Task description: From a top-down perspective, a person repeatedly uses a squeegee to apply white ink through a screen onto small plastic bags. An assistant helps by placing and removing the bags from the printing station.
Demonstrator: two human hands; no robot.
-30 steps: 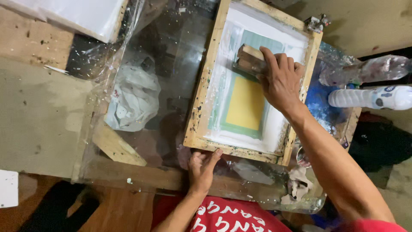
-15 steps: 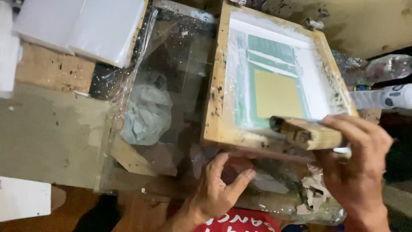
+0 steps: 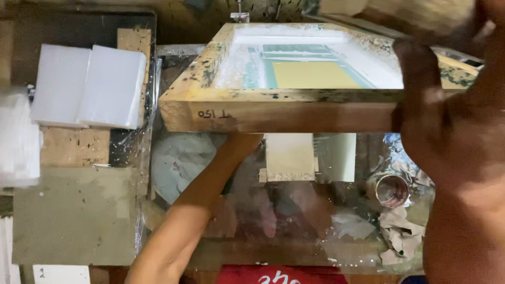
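A wooden screen-printing frame [image 3: 273, 113] is tilted up, its near edge raised toward me; its mesh shows a yellow and green rectangle [image 3: 315, 74]. My right hand [image 3: 426, 110], large and blurred at the right, grips the frame's near bar with the thumb across it. A blurred wooden squeegee [image 3: 415, 13] sits above that hand. My left forearm reaches under the raised frame, and my left hand [image 3: 244, 141] is hidden behind the bar past the wrist. A pale printed sheet [image 3: 289, 156] lies on the glass bed beneath.
Two stacks of white sheets [image 3: 89, 87] lie at the left on a wooden board. Crumpled plastic [image 3: 179, 158] lies under the glass. A small round container [image 3: 392, 189] and crumpled paper [image 3: 400, 231] sit at the right. A grey board [image 3: 73, 215] covers the near left.
The frame, flat a second ago with the squeegee drawn across its mesh, has been lifted at its near edge. My left hand left the frame's front edge and went underneath.
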